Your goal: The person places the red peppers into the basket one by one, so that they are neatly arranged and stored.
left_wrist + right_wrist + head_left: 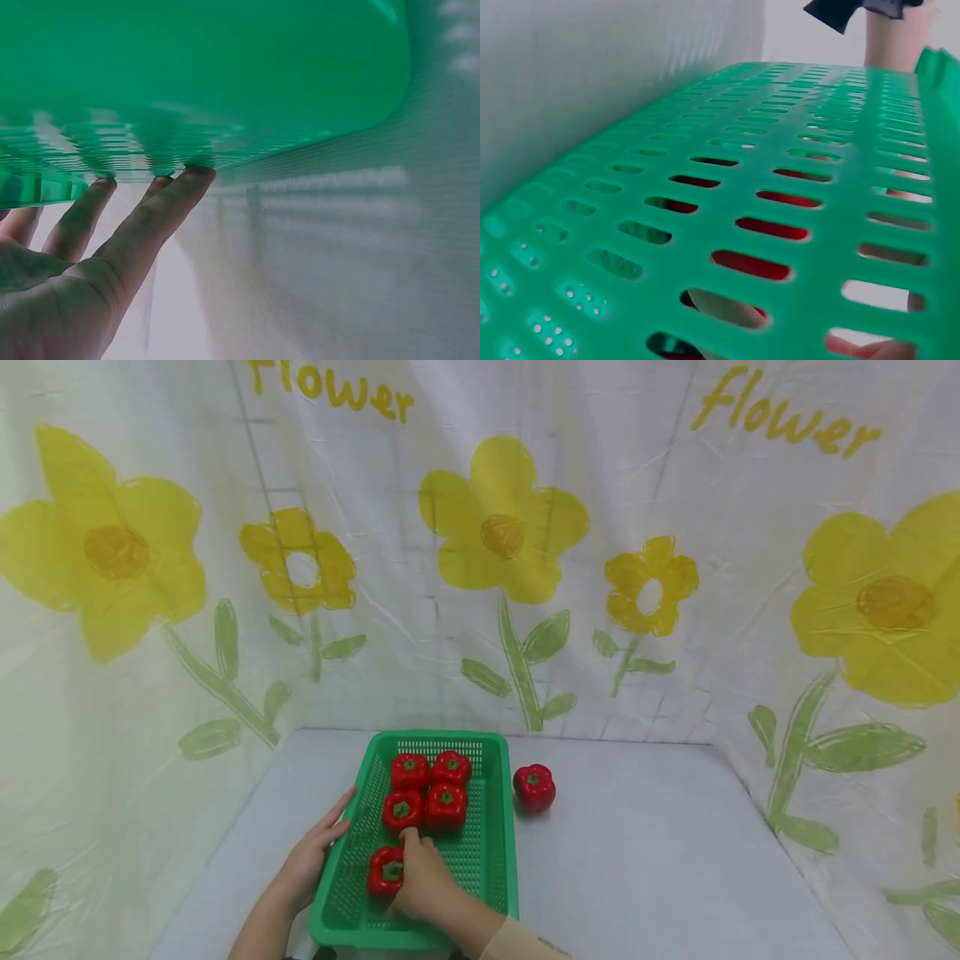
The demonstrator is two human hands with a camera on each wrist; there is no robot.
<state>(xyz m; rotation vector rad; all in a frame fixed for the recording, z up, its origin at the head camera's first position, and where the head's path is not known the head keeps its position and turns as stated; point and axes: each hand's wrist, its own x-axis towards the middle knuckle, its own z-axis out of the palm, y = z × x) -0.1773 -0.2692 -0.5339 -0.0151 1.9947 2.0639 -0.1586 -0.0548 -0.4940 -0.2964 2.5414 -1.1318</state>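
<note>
A green plastic basket [512, 852] holds several red bell peppers [446, 810], grouped toward its far end. My right hand [427, 878] reaches in over the near end and grips a red bell pepper [381, 874] from its right side. In the right wrist view, red shows through the slots of the basket wall [832, 199], which hides most of that hand. Against the basket's left side, my left hand [306, 858] rests with straight fingers. The left wrist view shows its fingertips [196, 178] touching the slotted side just under the rim.
Outside the basket, close to its right side, one more red bell pepper [535, 788] stands on the white table [660, 860]. A white curtain [390, 635] painted with yellow flowers hangs behind the table and along both sides.
</note>
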